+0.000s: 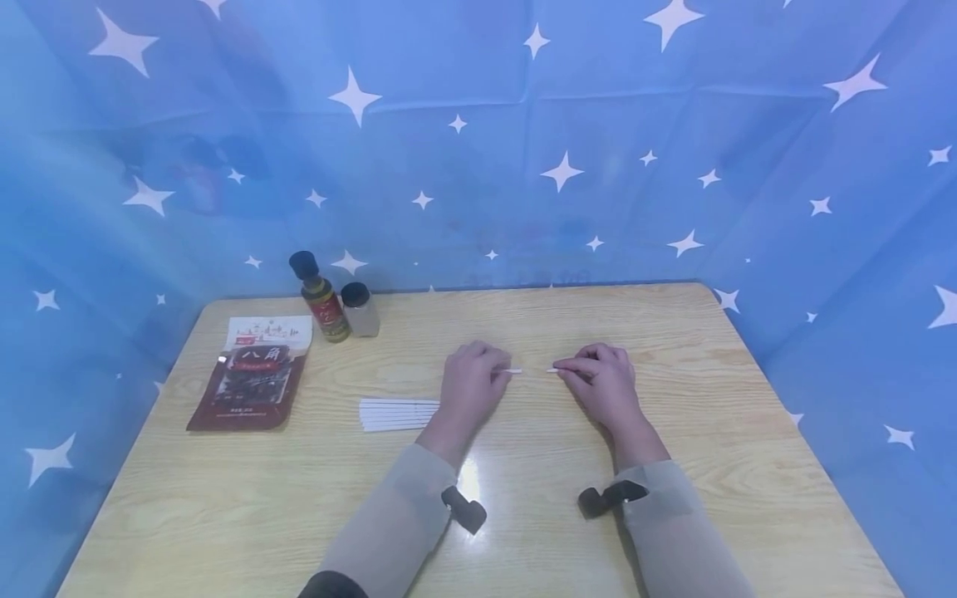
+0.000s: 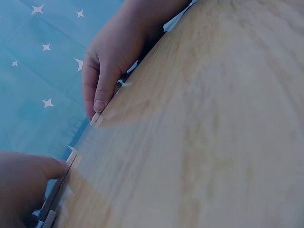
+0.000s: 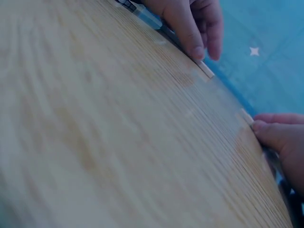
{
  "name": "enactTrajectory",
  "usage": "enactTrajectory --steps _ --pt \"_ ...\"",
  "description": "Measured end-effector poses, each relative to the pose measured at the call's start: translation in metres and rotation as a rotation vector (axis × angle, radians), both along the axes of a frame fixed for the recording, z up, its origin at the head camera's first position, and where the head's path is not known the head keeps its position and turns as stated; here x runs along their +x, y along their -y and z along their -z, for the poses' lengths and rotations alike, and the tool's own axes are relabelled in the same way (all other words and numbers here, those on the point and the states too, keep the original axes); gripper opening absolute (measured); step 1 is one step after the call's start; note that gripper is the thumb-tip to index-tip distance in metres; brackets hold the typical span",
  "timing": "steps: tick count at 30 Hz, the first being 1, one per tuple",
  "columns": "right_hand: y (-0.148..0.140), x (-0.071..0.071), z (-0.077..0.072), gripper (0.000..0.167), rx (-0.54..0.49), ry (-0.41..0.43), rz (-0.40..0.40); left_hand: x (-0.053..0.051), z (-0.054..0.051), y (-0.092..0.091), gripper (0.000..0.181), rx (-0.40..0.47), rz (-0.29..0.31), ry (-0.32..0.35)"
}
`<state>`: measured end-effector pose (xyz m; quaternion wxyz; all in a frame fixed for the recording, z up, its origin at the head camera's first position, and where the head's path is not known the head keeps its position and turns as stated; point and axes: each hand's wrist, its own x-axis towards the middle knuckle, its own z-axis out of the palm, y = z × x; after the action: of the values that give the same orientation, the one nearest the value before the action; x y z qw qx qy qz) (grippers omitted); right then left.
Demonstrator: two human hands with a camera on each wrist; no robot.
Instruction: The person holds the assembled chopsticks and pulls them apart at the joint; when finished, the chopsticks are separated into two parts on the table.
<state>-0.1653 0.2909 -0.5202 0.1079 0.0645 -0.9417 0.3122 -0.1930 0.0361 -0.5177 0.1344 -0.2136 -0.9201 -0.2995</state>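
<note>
My left hand pinches a thin white stick between thumb and fingers, low over the table, and its tip points right. Opposite it, my right hand pinches a second white stick with the tip toward the left. A gap separates the two tips, which lie roughly in line. In the left wrist view, the pale end of the right stick touches or nearly touches the tabletop. Partly behind my left wrist lies a row of several white sticks, side by side; their right ends are hidden.
On the wooden table, a brown and white spice packet lies at the left. A dark-capped sauce bottle and a small black-lidded jar stand at the back left. A blue star-patterned curtain surrounds the far sides.
</note>
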Motion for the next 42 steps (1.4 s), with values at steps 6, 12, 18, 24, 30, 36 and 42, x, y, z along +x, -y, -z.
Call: enactTrajectory --steps 6,12,18,24,30,36,42 --pt "0.003 -0.001 -0.001 0.014 0.008 -0.019 -0.014 0.005 -0.001 0.005 0.016 0.126 0.028 -0.171" --pt "0.005 -0.001 0.001 0.017 -0.008 -0.156 -0.050 0.012 0.003 0.006 0.012 0.146 0.056 -0.252" --pt "0.013 -0.002 0.002 0.013 -0.044 -0.285 -0.065 0.019 0.003 0.014 0.009 0.149 0.056 -0.275" --pt "0.028 -0.002 0.002 0.010 -0.042 -0.341 -0.099 0.026 0.002 0.035 0.009 0.146 0.031 -0.279" --pt "0.045 -0.002 0.001 0.010 -0.046 -0.326 -0.116 0.033 0.004 0.068 0.009 0.146 0.005 -0.302" --pt "0.077 -0.002 -0.005 0.011 -0.052 -0.279 -0.155 0.037 0.005 0.105 0.008 0.163 -0.009 -0.272" --pt "0.115 0.002 -0.004 0.012 -0.052 -0.254 -0.234 0.044 0.007 0.143 0.007 0.121 -0.028 -0.254"
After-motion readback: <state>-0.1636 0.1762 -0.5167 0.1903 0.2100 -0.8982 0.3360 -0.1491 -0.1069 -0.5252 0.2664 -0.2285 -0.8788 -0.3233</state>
